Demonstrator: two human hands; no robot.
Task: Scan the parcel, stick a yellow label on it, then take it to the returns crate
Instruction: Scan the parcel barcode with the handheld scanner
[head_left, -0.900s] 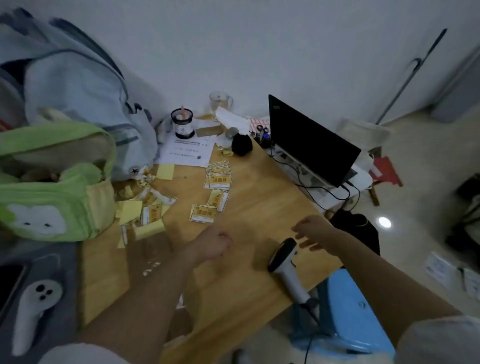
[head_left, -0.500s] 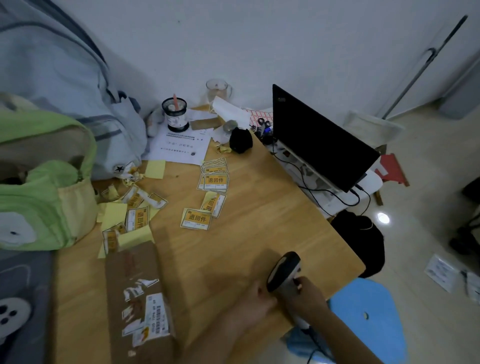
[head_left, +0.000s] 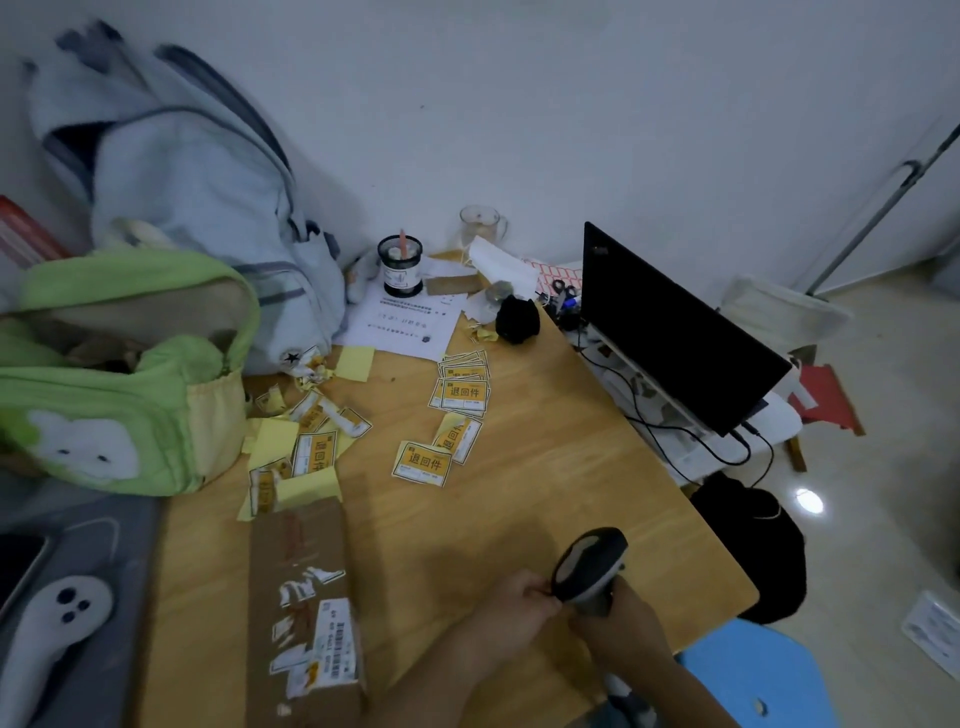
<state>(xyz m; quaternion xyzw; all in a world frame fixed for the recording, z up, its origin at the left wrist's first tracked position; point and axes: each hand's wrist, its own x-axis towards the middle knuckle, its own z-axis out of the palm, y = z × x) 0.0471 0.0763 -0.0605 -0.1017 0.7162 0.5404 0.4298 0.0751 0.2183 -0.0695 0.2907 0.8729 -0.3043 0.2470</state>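
A brown cardboard parcel (head_left: 301, 608) lies flat on the wooden table (head_left: 519, 499) at the near left, its barcode sticker and torn label scraps facing up. Yellow return labels (head_left: 422, 463) lie scattered across the table's middle and left. A black-headed handheld scanner (head_left: 589, 564) stands at the table's near right edge. My right hand (head_left: 618, 618) is wrapped around its grip from below. My left hand (head_left: 511, 608) touches the scanner's head from the left, fingers pinched against it. Both hands are well to the right of the parcel.
A green bag (head_left: 119, 384) and a pale blue backpack (head_left: 197, 208) fill the left side. A black cup (head_left: 399, 265), a glass mug (head_left: 480, 226) and papers sit at the back. An open laptop (head_left: 670, 327) stands right of the table. A blue stool (head_left: 758, 680) is below.
The parcel came into view on the near left of the table. My right hand took hold of the scanner, and my left hand moved right onto its head.
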